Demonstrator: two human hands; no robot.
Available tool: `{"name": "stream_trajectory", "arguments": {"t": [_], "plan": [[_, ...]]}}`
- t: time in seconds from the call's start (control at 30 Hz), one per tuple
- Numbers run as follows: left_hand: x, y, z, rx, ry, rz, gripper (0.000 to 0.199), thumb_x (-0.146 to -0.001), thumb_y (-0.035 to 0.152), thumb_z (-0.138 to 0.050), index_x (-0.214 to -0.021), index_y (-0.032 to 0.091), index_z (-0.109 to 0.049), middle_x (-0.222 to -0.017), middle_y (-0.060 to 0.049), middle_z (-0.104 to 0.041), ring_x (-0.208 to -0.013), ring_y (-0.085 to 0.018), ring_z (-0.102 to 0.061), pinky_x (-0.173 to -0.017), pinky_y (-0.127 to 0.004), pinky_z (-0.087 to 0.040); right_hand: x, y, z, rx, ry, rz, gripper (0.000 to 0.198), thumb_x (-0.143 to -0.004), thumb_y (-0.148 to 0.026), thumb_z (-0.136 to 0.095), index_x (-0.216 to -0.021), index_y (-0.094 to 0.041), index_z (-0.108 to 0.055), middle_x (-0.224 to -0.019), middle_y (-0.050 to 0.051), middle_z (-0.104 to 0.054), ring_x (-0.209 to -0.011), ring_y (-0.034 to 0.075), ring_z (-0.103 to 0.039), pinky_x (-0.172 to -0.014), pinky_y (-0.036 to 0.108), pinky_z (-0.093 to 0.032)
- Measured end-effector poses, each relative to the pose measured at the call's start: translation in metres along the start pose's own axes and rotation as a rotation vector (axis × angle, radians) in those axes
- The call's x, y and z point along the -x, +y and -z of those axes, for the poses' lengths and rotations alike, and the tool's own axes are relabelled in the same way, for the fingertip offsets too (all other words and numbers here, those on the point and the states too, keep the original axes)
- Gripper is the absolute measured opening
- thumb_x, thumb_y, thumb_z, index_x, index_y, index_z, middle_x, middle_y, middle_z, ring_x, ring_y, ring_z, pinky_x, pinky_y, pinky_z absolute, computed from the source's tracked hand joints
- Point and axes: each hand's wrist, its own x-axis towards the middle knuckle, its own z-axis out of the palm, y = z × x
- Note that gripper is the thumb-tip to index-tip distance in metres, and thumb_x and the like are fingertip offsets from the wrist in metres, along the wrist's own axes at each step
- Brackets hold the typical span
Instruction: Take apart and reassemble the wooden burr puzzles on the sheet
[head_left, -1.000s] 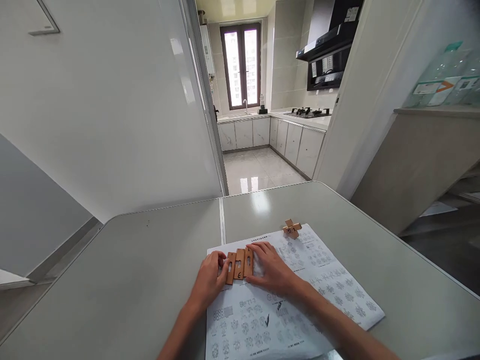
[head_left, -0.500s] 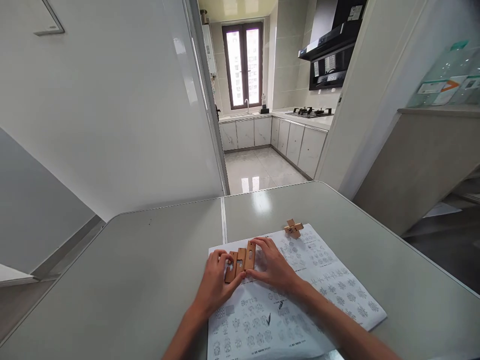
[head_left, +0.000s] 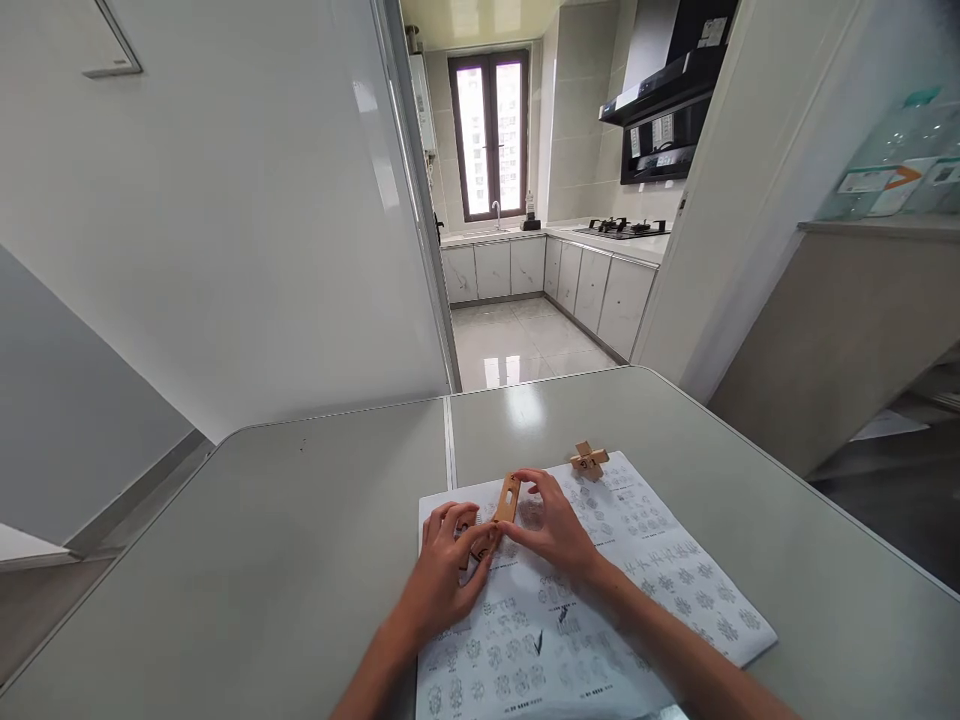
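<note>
1. Pinching lengthwise, the right hand point(head_left: 559, 530) has its grip closed on a slotted wooden puzzle piece point(head_left: 505, 508), fingertips at the far end and thumb at the near end. Whether the piece is clear of the paper is hard to tell.

2. The left hand point(head_left: 446, 570) curls over two more pieces: a middle wooden piece point(head_left: 486, 546) between index finger and thumb, and an outer wooden piece point(head_left: 466, 522) under the bent fingers. I cannot tell whether that grip clamps them or only rests there; the fingers hide much of both.

3. To handle this well, I would keep the right-hand pinch on the ends, leaving slot and edges visible, and let the left fingers steady their pair lightly. Turning one piece at a time should keep the notches readable; a hard squeeze could make the pieces skid.

4. All three lie over the upper left part of a printed sheet point(head_left: 660, 560) of small diagrams, too fine to read.

5. Farther off, a wooden cross point(head_left: 589, 461) of interlocked pieces sits at the sheet's far edge, well apart from both hands.

6. Beneath everything is the pale worktop point(head_left: 322, 520), with a seam strip point(head_left: 449, 440) running toward the sheet.
</note>
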Motion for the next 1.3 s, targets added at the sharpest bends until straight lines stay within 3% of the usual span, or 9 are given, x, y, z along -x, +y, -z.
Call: {"name": "stream_trajectory", "arguments": {"t": [0.33,0.53,0.7,0.9,1.0,1.1,1.3], "plan": [[0.001,-0.002,-0.011,-0.011,0.074,0.111,0.014,-0.089,0.025,-0.07,-0.1,0.023,-0.06,-0.131,-0.01,-0.057,-0.13,-0.032,-0.048,-0.106,-0.049,-0.047,-0.002,0.003,0.0,-0.064,0.019,-0.072,0.056,-0.08,-0.042,-0.08,-0.129,-0.027,-0.056,-0.129,0.01,-0.063,-0.121,0.031,-0.06,-0.099,0.049,-0.054],[0.001,0.003,-0.01,0.025,0.054,0.068,0.005,-0.094,0.021,-0.063,-0.099,0.023,-0.062,-0.131,-0.011,-0.055,-0.132,-0.031,-0.046,-0.107,-0.048,-0.048,-0.001,0.0,0.002,-0.076,0.006,-0.034,0.059,-0.08,-0.041,-0.08,-0.131,-0.028,-0.055,-0.132,0.009,-0.062,-0.123,0.032,-0.059,-0.099,0.049,-0.054],[0.0,0.001,-0.01,0.135,0.065,0.123,0.018,-0.104,0.029,-0.049,-0.098,0.023,-0.065,-0.129,-0.01,-0.057,-0.13,-0.029,-0.046,-0.107,-0.047,-0.045,-0.001,-0.004,0.003,-0.112,0.014,-0.023,0.058,-0.08,-0.04,-0.081,-0.131,-0.029,-0.055,-0.134,0.009,-0.062,-0.125,0.031,-0.058,-0.099,0.049,-0.054],[-0.007,0.002,-0.001,0.463,0.161,0.339,0.04,-0.107,0.044,-0.034,-0.093,0.022,-0.064,-0.116,-0.009,-0.064,-0.117,-0.027,-0.054,-0.103,-0.041,-0.044,-0.003,-0.012,0.007,-0.238,-0.027,-0.036,0.054,-0.082,-0.042,-0.08,-0.129,-0.029,-0.056,-0.137,0.009,-0.062,-0.127,0.03,-0.058,-0.101,0.048,-0.054],[-0.009,0.005,0.004,0.648,0.145,0.448,0.043,-0.105,0.054,-0.035,-0.096,0.022,-0.063,-0.104,-0.007,-0.066,-0.1,-0.024,-0.06,-0.089,-0.034,-0.048,-0.004,-0.015,0.01,-0.329,-0.071,-0.058,0.055,-0.084,-0.042,-0.079,-0.132,-0.03,-0.056,-0.138,0.008,-0.061,-0.129,0.029,-0.058,-0.105,0.048,-0.052],[-0.009,0.007,0.005,0.78,0.124,0.508,0.046,-0.101,0.061,-0.041,-0.088,0.021,-0.059,-0.088,-0.002,-0.064,-0.081,-0.019,-0.057,-0.077,-0.028,-0.047,-0.005,-0.018,0.012,-0.388,-0.114,-0.056,0.06,-0.083,-0.041,-0.081,-0.136,-0.032,-0.055,-0.14,0.007,-0.06,-0.131,0.029,-0.056,-0.107,0.048,-0.051],[-0.007,0.003,0.0,0.842,0.168,0.625,0.049,-0.095,0.068,-0.047,-0.086,0.021,-0.057,-0.085,-0.001,-0.061,-0.079,-0.019,-0.056,-0.072,-0.027,-0.047,-0.005,-0.026,0.013,-0.446,-0.186,-0.028,0.067,-0.08,-0.041,-0.084,-0.139,-0.033,-0.053,-0.144,0.009,-0.059,-0.133,0.031,-0.057,-0.11,0.05,-0.051]]}}
